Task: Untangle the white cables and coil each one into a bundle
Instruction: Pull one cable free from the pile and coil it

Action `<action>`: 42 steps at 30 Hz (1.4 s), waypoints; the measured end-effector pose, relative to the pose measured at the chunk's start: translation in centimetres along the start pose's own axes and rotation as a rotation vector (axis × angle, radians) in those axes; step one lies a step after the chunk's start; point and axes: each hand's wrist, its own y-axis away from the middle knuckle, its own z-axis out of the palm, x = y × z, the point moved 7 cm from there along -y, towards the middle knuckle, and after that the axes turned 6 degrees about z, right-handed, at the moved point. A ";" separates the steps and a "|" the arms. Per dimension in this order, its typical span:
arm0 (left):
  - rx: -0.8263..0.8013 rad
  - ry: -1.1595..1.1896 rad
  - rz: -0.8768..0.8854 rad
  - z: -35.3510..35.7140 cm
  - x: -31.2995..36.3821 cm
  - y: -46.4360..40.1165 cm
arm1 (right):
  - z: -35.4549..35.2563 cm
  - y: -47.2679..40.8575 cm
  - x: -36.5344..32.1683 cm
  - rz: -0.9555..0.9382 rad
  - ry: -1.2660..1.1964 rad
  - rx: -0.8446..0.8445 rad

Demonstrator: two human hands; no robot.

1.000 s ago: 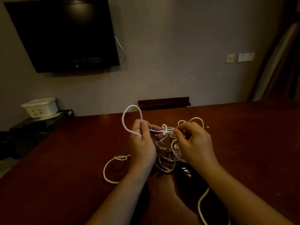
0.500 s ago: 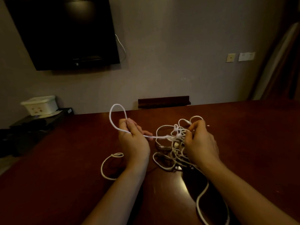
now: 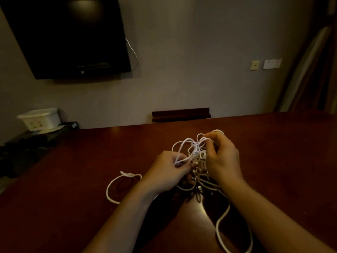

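A: Where are the white cables (image 3: 196, 154)?
B: Tangled above the table (image 3: 73, 179), between both hands.
A: The hands?
B: Left hand (image 3: 169, 172) pinches a strand; right hand (image 3: 221, 158) grips loops.

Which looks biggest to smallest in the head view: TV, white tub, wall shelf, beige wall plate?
1. TV, largest by far, though cropped at the frame's top and left.
2. Wall shelf and white tub: similar apparent size, the shelf wider and the tub taller, so unranked.
3. Beige wall plate, smallest.
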 end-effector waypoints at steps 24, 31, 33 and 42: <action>0.734 -0.023 -0.051 -5.3 0.0 1.2 | 0.8 1.4 -2.1 -0.219 0.964 -0.158; 0.519 0.072 0.025 -2.7 0.2 0.1 | 3.6 2.6 -2.1 -0.242 0.534 -0.354; 0.501 0.171 0.006 -2.5 0.4 0.1 | 3.4 2.2 -1.9 -0.257 0.537 -0.306; 0.859 0.929 -0.177 -4.5 -2.5 0.3 | 2.4 1.5 -1.8 -0.422 0.378 -0.074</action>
